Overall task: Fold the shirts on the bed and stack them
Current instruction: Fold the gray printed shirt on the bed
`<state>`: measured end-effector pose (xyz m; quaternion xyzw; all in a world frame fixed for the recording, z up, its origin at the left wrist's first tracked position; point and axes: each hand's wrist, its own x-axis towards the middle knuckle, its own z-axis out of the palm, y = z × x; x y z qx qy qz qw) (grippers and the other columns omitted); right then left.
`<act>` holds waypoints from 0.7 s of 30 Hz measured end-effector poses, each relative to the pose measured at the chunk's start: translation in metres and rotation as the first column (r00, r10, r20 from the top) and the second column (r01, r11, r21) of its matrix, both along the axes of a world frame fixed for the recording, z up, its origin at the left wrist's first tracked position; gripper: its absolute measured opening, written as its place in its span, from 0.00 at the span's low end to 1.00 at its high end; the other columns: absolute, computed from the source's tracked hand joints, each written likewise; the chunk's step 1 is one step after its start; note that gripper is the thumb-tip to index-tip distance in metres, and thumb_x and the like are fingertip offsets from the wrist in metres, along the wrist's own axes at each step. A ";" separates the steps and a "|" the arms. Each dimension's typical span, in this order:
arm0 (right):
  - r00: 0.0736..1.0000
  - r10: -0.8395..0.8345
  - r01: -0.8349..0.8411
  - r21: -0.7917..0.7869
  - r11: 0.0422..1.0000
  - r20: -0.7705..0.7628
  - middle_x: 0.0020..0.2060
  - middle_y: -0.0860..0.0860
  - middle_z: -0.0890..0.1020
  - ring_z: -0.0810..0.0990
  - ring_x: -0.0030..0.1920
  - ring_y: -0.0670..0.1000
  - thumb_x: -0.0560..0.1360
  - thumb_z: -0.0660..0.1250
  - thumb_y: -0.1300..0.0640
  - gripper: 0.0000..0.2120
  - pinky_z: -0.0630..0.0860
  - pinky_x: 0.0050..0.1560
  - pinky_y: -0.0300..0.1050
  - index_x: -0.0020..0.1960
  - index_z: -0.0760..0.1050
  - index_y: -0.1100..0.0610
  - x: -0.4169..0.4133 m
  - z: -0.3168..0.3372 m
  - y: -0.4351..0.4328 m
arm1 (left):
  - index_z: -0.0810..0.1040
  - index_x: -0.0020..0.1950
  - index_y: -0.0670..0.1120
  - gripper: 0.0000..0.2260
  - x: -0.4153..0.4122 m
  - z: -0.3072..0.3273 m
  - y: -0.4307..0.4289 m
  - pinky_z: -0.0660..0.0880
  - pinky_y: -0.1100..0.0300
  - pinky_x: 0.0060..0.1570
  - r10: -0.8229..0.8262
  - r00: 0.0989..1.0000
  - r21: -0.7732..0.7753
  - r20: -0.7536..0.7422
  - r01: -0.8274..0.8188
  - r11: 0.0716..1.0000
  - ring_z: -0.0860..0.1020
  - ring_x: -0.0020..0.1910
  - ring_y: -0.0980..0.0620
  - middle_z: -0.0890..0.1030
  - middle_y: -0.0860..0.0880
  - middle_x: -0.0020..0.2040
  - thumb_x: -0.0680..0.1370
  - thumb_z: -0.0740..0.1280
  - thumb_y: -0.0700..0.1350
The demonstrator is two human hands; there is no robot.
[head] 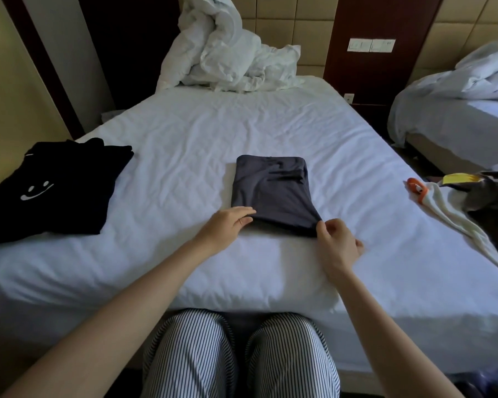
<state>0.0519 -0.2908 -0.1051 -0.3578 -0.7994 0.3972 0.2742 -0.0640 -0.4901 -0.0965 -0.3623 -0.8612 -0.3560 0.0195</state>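
A dark grey shirt (273, 191), folded into a small rectangle, lies in the middle of the white bed (184, 145). My left hand (227, 222) rests with straight fingers on its near left corner. My right hand (335, 242) pinches its near right corner between thumb and fingers. A black shirt with a white smiley print (49, 185) lies folded at the bed's left edge. At the right edge lie a white garment with an orange patch (449, 211) and a dark grey one with a yellow label (489, 202), both unfolded.
A crumpled white duvet (227, 53) is heaped at the head of the bed. A second bed (454, 116) with rumpled bedding stands to the right across a narrow gap. My knees in striped trousers (239, 357) touch the bed's near side.
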 end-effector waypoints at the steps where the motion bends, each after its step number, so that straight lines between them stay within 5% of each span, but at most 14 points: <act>1: 1.000 0.004 -0.005 -0.015 1.000 -0.025 0.31 0.46 0.75 0.73 0.43 0.52 0.73 0.60 0.51 0.09 0.56 0.52 0.42 0.37 0.70 0.54 0.003 -0.002 0.000 | 0.77 0.63 0.40 0.13 0.000 0.002 -0.002 0.63 0.69 0.62 -0.002 1.000 -0.008 -0.012 0.002 1.000 0.74 0.64 0.48 0.78 0.44 0.63 0.79 0.64 0.40; 5: 0.994 0.059 -0.065 0.069 0.995 0.090 0.32 0.49 0.74 0.70 0.45 0.55 0.71 0.62 0.55 0.06 0.56 0.53 0.43 0.37 0.68 0.55 0.011 0.000 -0.001 | 0.77 0.64 0.47 0.17 0.003 0.002 -0.008 0.63 0.59 0.68 -0.103 0.994 -0.346 0.023 0.105 0.932 0.69 0.68 0.54 0.75 0.51 0.66 0.80 0.60 0.53; 7: 0.987 0.091 -0.098 0.045 0.994 0.135 0.39 0.50 0.75 0.68 0.50 0.54 0.71 0.61 0.54 0.03 0.56 0.56 0.44 0.42 0.70 0.54 0.007 0.008 -0.001 | 0.80 0.44 0.46 0.22 -0.002 0.007 -0.005 0.70 0.55 0.56 -0.083 0.996 -0.276 0.037 0.090 0.957 0.77 0.52 0.52 0.81 0.51 0.47 0.76 0.56 0.61; 8: 0.985 0.103 -0.108 0.035 0.993 0.138 0.43 0.50 0.75 0.68 0.53 0.54 0.72 0.60 0.54 0.05 0.56 0.59 0.45 0.46 0.71 0.54 0.003 0.013 -0.001 | 0.73 0.34 0.47 0.23 -0.008 0.013 0.000 0.71 0.55 0.48 -0.061 0.998 -0.241 0.007 0.060 0.969 0.75 0.42 0.50 0.77 0.50 0.37 0.74 0.53 0.63; 9: 0.985 0.110 -0.119 0.060 0.991 0.132 0.47 0.50 0.76 0.68 0.55 0.53 0.73 0.60 0.54 0.08 0.56 0.62 0.47 0.51 0.72 0.54 -0.001 0.018 -0.001 | 0.65 0.34 0.44 0.23 -0.015 0.019 0.007 0.70 0.55 0.44 -0.034 0.999 -0.217 -0.018 0.029 0.976 0.74 0.38 0.49 0.74 0.48 0.33 0.73 0.51 0.63; 10: 0.987 0.117 -0.130 0.120 0.984 0.111 0.51 0.50 0.76 0.68 0.58 0.52 0.74 0.60 0.55 0.11 0.54 0.65 0.48 0.55 0.72 0.55 -0.008 0.023 0.000 | 0.68 0.32 0.49 0.20 -0.022 0.026 0.016 0.71 0.54 0.45 -0.023 1.000 -0.205 -0.020 0.019 0.979 0.75 0.39 0.48 0.75 0.46 0.34 0.73 0.52 0.62; 12: 0.983 0.172 -0.184 0.252 0.950 0.068 0.58 0.49 0.76 0.68 0.64 0.52 0.74 0.60 0.54 0.15 0.52 0.67 0.49 0.60 0.72 0.55 -0.030 0.035 0.001 | 0.79 0.41 0.45 0.18 -0.039 0.039 0.041 0.73 0.52 0.52 -0.037 0.999 -0.197 0.016 0.039 0.980 0.78 0.47 0.48 0.81 0.45 0.44 0.77 0.57 0.55; 15: 0.935 0.282 -0.349 0.429 0.833 0.214 0.66 0.49 0.71 0.61 0.70 0.54 0.76 0.57 0.48 0.20 0.50 0.70 0.53 0.66 0.69 0.52 -0.068 0.043 0.003 | 0.80 0.55 0.43 0.14 -0.069 0.056 0.085 0.71 0.51 0.60 -0.084 0.996 -0.242 0.023 0.087 0.966 0.76 0.58 0.48 0.81 0.46 0.57 0.81 0.57 0.46; 18: 0.833 0.293 -0.509 0.444 0.737 0.468 0.74 0.48 0.59 0.50 0.75 0.55 0.75 0.47 0.38 0.29 0.45 0.72 0.55 0.73 0.60 0.47 -0.082 0.017 0.001 | 0.72 0.69 0.48 0.17 -0.093 0.049 0.125 0.62 0.52 0.69 -0.112 0.992 -0.383 -0.065 0.078 0.921 0.65 0.71 0.47 0.71 0.48 0.70 0.82 0.53 0.48; 21: 0.803 0.262 -0.531 0.443 0.722 0.535 0.76 0.48 0.51 0.47 0.76 0.56 0.65 0.31 0.33 0.42 0.47 0.73 0.54 0.75 0.53 0.45 -0.077 -0.014 0.001 | 0.54 0.76 0.60 0.21 -0.109 0.011 0.149 0.44 0.46 0.73 -0.091 0.996 -0.598 -0.022 0.060 0.800 0.48 0.77 0.49 0.52 0.53 0.78 0.82 0.46 0.57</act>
